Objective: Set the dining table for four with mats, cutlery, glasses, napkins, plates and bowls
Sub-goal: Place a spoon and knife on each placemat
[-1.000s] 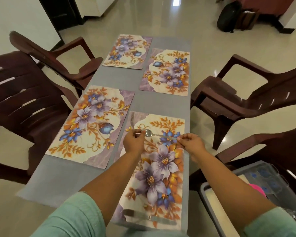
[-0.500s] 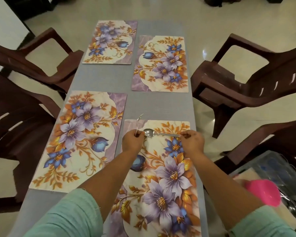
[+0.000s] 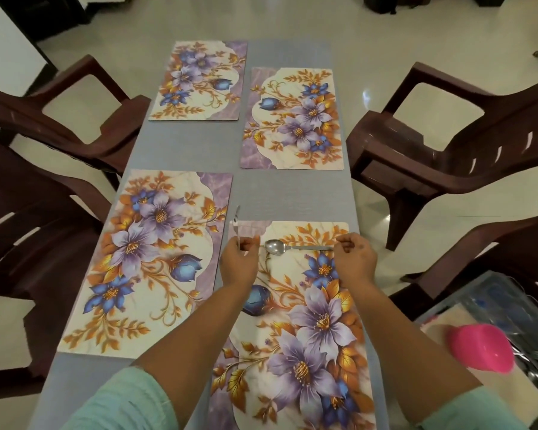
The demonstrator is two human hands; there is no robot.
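On near mat (image 3: 295,305), spoon (image 3: 288,247) handle in right fingers (image 3: 343,243)

Bare grey tabletop (image 3: 289,193) runs open between the near mat (image 3: 295,321) and far mats (image 3: 292,119), while brown chairs (image 3: 448,144) crowd both long sides and a pink bowl (image 3: 482,349) sits off the right edge.

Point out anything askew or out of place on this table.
The far-left placemat sits farther up the table than the far-right placemat, so that pair is staggered. The spoon lies sideways across the nearest mat's top.
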